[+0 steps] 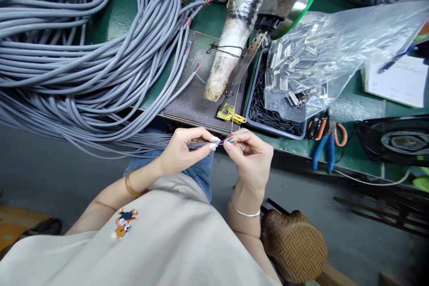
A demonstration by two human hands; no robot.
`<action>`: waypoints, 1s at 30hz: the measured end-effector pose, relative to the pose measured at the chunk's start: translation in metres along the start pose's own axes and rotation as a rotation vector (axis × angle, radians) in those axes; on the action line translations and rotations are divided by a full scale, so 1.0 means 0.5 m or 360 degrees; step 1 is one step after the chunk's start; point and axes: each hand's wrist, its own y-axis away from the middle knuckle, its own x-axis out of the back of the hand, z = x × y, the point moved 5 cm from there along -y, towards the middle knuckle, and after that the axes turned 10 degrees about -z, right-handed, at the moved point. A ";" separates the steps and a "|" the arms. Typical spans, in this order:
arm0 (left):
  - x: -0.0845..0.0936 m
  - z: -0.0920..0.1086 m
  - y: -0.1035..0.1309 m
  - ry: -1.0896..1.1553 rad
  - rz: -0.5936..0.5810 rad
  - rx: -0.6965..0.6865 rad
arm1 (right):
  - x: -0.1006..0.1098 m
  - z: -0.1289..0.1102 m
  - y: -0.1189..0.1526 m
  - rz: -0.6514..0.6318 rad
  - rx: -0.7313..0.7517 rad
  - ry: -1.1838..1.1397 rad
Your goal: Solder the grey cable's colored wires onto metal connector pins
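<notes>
The gray cable (199, 144) is held up in front of the person's belly, just off the near edge of the surface (350, 114). Thin colored wires (228, 140) poke out of its end. The left hand (184, 149) pinches the cable close to that end. The right hand (251, 154) pinches the wires between thumb and finger. The two hands are near each other, with the cable's end between them.

The wires look thin, so a hard tug could snap one or pull it loose. If the left hand's pinch is too soft, the cable could turn or slip. Fingers hide part of the wires, so two could get crossed and nobody would see.

A pale strand (233, 107) goes up from near the right hand; what it joins is hard to tell. If it snags, it could pull on the fingers.

Just past the hands, a small yellow tool (238, 118) lies on a dark board (177, 103). To the right sit a tray (279, 133) of black bits and pliers (324, 149). The blue handles reach the surface's edge, so a bumped elbow could knock them down. On the left, a big pile (100, 71) of cables hangs off the edge; its weight could make it slide.
</notes>
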 end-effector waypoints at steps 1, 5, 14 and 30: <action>-0.001 0.000 0.001 -0.0029 0.0052 -0.0028 | -0.001 0.002 0.003 0.0047 0.0025 -0.0005; -0.003 -0.006 0.007 -0.0069 0.0214 -0.0050 | -0.007 0.013 0.010 0.0148 0.0014 -0.0059; 0.000 -0.006 0.011 -0.0299 0.0196 -0.0151 | -0.012 0.017 0.001 0.0093 -0.0163 -0.0073; -0.015 0.019 0.016 -0.0878 0.0174 -0.0660 | -0.003 -0.007 0.007 0.0096 -0.0102 0.0150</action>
